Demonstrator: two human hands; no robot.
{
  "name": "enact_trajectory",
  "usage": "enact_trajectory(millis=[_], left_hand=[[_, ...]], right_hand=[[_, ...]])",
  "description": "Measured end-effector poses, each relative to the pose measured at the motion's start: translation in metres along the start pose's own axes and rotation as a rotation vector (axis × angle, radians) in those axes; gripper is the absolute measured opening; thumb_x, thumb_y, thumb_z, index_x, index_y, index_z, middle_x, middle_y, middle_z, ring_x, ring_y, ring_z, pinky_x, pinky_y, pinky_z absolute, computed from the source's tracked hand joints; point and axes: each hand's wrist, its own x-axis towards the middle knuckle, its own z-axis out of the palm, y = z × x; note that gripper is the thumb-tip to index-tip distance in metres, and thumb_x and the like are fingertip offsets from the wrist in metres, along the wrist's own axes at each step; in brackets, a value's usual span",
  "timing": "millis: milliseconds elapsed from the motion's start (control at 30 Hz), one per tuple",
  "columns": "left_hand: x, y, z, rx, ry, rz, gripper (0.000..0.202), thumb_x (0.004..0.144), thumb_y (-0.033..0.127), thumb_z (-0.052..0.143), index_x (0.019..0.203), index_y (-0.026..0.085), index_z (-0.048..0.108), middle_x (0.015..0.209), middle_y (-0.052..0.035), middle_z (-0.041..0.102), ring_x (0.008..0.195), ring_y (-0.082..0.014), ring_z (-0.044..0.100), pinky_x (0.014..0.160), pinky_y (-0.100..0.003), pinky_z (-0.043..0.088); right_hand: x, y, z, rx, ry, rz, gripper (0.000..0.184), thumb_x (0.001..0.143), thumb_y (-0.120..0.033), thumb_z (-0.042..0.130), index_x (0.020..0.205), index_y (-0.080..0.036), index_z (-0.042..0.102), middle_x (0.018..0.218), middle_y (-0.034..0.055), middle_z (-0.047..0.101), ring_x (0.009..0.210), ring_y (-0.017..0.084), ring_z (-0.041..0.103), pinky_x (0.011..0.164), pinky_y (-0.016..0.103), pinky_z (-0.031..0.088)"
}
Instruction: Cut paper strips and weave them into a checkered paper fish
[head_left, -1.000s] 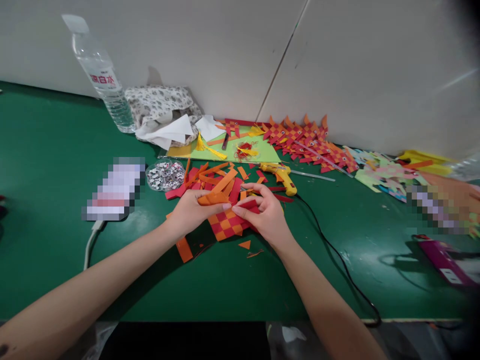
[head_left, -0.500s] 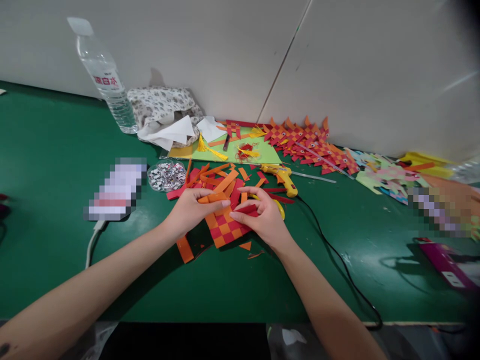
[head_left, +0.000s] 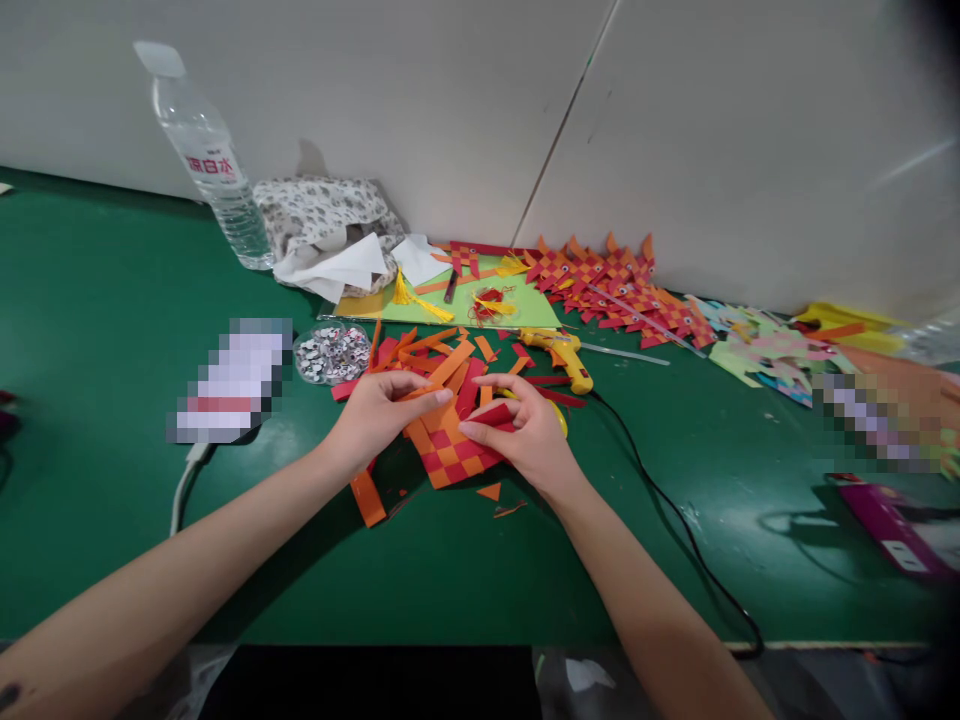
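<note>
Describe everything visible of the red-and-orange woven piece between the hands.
The woven piece looks like paper: orange and red strips interlaced in a checkerboard. Its woven end faces the person; loose strips extend from the far side, partly hidden. At its left, the left hand pinches an orange strip; at its right, the right hand holds a red strip. Whether it touches the table is unclear.

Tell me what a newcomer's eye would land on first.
Probably the checkered orange-red paper between the left hand and right hand. Next, the pile of similar checkered pieces by the wall, right of center; then the bottle standing at the back left.
</note>
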Motion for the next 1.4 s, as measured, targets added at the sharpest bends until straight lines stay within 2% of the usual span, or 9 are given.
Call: enact_trajectory(millis=[267, 367, 467, 600, 800, 1033, 1200, 1400], left_hand=[[0.0014, 0.0008, -0.0001, -0.023, 0.024, 0.015, 0.030, 0.061, 0.042, 0.078, 0.071, 0.017, 0.065, 0.075, -0.0007, 0.066, 0.066, -0.0114, 0.057, 0.060, -0.023, 0.042], [0.0015, 0.0006, -0.0014, 0.019, 0.019, -0.001, 0.036, 0.062, 0.044, 0.077, 0.086, 0.019, 0.067, 0.081, -0.0012, 0.067, 0.068, -0.0126, 0.059, 0.058, -0.023, 0.043], [-0.0003, -0.0004, -0.0004, 0.061, -0.026, -0.081, 0.051, 0.056, 0.040, 0.082, 0.099, 0.019, 0.065, 0.080, -0.0020, 0.067, 0.067, -0.0148, 0.060, 0.057, -0.026, 0.046], [-0.0041, -0.0010, 0.0033, 0.075, -0.045, -0.102, 0.050, 0.053, 0.035, 0.083, 0.096, 0.017, 0.064, 0.077, -0.0025, 0.067, 0.069, -0.0177, 0.062, 0.063, -0.030, 0.048], [-0.0044, -0.0009, 0.0050, 0.112, 0.001, -0.067, 0.050, 0.053, 0.033, 0.083, 0.096, 0.019, 0.063, 0.070, 0.0004, 0.064, 0.062, -0.0161, 0.059, 0.057, -0.029, 0.046], [-0.0016, -0.0005, 0.0021, 0.142, 0.002, -0.013, 0.049, 0.057, 0.036, 0.080, 0.100, 0.019, 0.061, 0.075, 0.0011, 0.061, 0.059, -0.0119, 0.053, 0.055, -0.025, 0.041], [-0.0016, 0.0003, 0.0020, 0.172, -0.005, 0.016, 0.047, 0.060, 0.036, 0.078, 0.100, 0.020, 0.061, 0.086, 0.0007, 0.059, 0.056, -0.0079, 0.045, 0.053, -0.023, 0.038], [-0.0011, 0.0008, 0.0029, 0.134, -0.025, 0.024, 0.044, 0.061, 0.034, 0.078, 0.099, 0.020, 0.062, 0.091, -0.0004, 0.061, 0.061, -0.0088, 0.049, 0.058, -0.023, 0.041]], right_hand=[[0.0012, 0.0012, 0.0000, -0.035, 0.012, 0.002, 0.051, 0.061, -0.031, 0.080, 0.105, -0.024, 0.056, 0.069, -0.0016, 0.067, 0.066, 0.017, 0.067, 0.067, 0.033, 0.055], [0.0018, 0.0021, -0.0010, 0.010, 0.065, -0.004, 0.050, 0.061, -0.034, 0.080, 0.104, -0.025, 0.056, 0.071, -0.0012, 0.068, 0.068, 0.018, 0.067, 0.067, 0.034, 0.056], [0.0027, 0.0027, -0.0014, 0.064, 0.116, -0.013, 0.047, 0.062, -0.034, 0.079, 0.102, -0.026, 0.055, 0.073, -0.0009, 0.067, 0.071, 0.019, 0.068, 0.069, 0.035, 0.056], [0.0028, 0.0015, -0.0009, 0.045, 0.116, -0.030, 0.047, 0.060, -0.034, 0.079, 0.100, -0.026, 0.055, 0.075, -0.0014, 0.065, 0.073, 0.019, 0.067, 0.073, 0.037, 0.054], [0.0016, -0.0006, -0.0033, -0.079, 0.056, -0.040, 0.051, 0.060, -0.035, 0.080, 0.103, -0.025, 0.056, 0.079, 0.0001, 0.067, 0.077, 0.020, 0.065, 0.077, 0.038, 0.053], [0.0016, -0.0006, -0.0049, -0.131, 0.041, -0.040, 0.051, 0.061, -0.034, 0.080, 0.105, -0.026, 0.055, 0.077, -0.0006, 0.068, 0.077, 0.021, 0.066, 0.076, 0.038, 0.052], [0.0007, -0.0011, -0.0045, -0.154, 0.018, -0.049, 0.051, 0.061, -0.033, 0.080, 0.106, -0.025, 0.055, 0.077, -0.0005, 0.069, 0.081, 0.021, 0.068, 0.080, 0.037, 0.051], [0.0001, -0.0035, -0.0037, -0.171, 0.040, -0.047, 0.047, 0.061, -0.030, 0.079, 0.102, -0.025, 0.057, 0.075, -0.0018, 0.067, 0.079, 0.020, 0.067, 0.080, 0.037, 0.051]])
